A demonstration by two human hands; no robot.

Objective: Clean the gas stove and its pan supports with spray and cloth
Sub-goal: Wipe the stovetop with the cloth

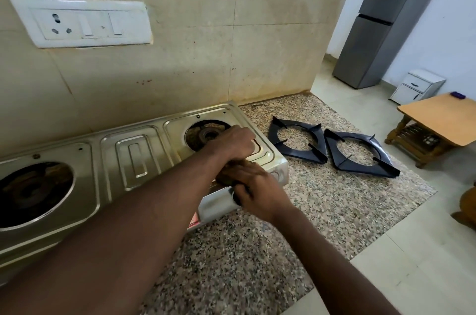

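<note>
A steel two-burner gas stove (pixel 134 157) sits on the granite counter against the wall, both burner wells bare. Two black pan supports lie on the counter right of it, one nearer the stove (pixel 277 147) and one farther right (pixel 334 157). My left hand (pixel 231 143) rests on the stove top beside the right burner (pixel 206 134), fingers curled, and its palm side is hidden. At the stove's front right corner my right hand (pixel 257 192) grips a brown round object (pixel 226 173), which is blurred and partly covered by my left wrist. I see no spray bottle.
The speckled granite counter (pixel 322 198) ends at the right, with tiled floor beyond. A socket and switch plate (pixel 85 22) is on the wall above the stove. A grey fridge (pixel 381 28), a small white cabinet (pixel 414 85) and a wooden table (pixel 443 118) stand in the room at the right.
</note>
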